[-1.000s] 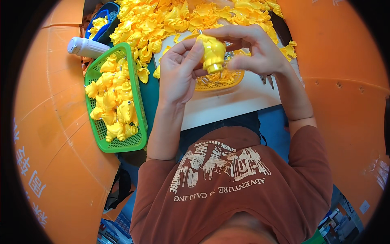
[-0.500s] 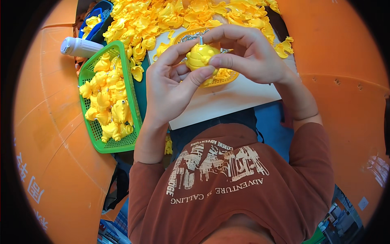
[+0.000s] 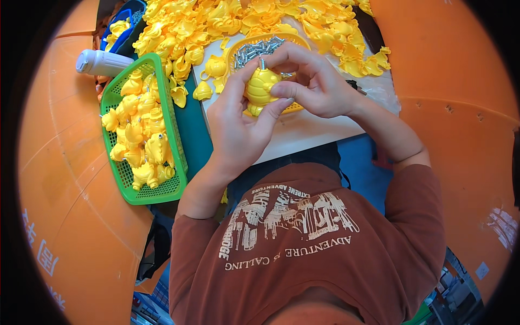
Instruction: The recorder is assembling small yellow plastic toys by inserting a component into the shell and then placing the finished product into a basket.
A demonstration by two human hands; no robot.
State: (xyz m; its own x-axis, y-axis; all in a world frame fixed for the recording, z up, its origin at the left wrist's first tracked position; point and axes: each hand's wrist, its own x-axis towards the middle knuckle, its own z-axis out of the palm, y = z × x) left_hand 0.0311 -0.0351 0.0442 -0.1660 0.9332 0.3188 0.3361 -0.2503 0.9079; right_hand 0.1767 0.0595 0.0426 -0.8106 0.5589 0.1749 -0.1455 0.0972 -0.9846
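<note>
Between my two hands is a yellow plastic figure (image 3: 261, 88), rounded and ribbed, with a metal screw (image 3: 263, 63) standing up from its top. My left hand (image 3: 238, 111) closes round its left side, thumb near the bottom. My right hand (image 3: 319, 86) grips it from the right, with the thumb against the front and the index finger curled over beside the screw. Just behind my hands lies a yellow basket (image 3: 295, 38) holding many metal screws (image 3: 254, 51); my fingers hide its near part.
At left, a green basket (image 3: 179, 157) holds several yellow figures (image 3: 142, 124). A pale bottle (image 3: 103, 63) and a blue container (image 3: 116, 32) stand behind it. Yellow shell pieces (image 3: 184, 27) pile across the back. Orange panels (image 3: 455, 162) flank the white board (image 3: 325, 132).
Both hands have come slightly lower and left with the figure, which now stands more upright. More of the screw basket and loose yellow pieces shows behind them.
</note>
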